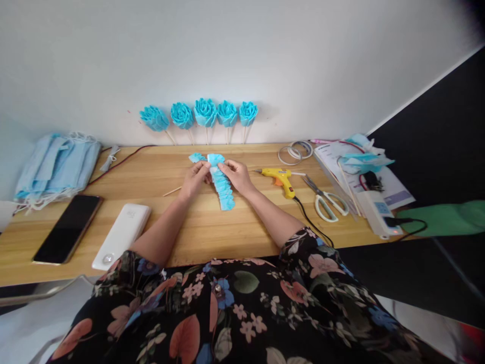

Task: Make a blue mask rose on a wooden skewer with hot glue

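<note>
A pleated blue strip (223, 189), apparently cut from face-mask fabric, hangs at a slant between my hands over the table's middle. My left hand (196, 178) is closed, pinching its left edge near the top. My right hand (237, 177) is closed on its right edge, with thumb and fingers together. Just beyond my left hand shows a small ruffled blue piece (196, 157). A thin wooden stick (172, 191) sticks out to the left of that hand; whether the hand holds it, I cannot tell. Several blue fabric flowers (205, 113) on sticks lean against the wall behind.
To the right lie a yellow glue gun (279, 178), scissors (326, 198), tape rolls (300, 149) and a power strip (379, 215) beside papers (394, 189) with blue scraps. On the left are stacked face masks (56, 167), a black phone (68, 229) and a white power bank (122, 235).
</note>
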Tool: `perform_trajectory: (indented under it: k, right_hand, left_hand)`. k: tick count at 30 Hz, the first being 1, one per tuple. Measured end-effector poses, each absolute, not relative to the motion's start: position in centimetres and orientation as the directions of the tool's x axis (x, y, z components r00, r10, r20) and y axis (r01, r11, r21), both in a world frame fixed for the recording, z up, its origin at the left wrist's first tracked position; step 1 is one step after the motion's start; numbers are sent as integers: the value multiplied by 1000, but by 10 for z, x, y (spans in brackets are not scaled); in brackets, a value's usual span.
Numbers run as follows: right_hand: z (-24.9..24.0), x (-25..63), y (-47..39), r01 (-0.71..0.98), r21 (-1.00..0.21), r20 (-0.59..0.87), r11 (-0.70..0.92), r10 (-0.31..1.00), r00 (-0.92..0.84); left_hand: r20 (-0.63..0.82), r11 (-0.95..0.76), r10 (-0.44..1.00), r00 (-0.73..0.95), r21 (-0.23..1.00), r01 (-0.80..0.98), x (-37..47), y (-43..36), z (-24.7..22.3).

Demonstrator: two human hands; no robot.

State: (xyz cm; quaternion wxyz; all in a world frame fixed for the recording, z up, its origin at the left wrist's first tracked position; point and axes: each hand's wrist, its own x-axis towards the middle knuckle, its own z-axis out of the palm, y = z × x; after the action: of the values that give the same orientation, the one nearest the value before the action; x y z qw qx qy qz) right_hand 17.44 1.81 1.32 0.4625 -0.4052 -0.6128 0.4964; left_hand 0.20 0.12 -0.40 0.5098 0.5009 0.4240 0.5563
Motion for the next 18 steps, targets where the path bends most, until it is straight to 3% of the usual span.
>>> perform_trajectory:
  k: [18]
  right_hand:
    - [6,175,22,-26,-990,137,135,953,-270]
  left_hand:
    - [125,-131,991,-41,973,-190,2,0,0]
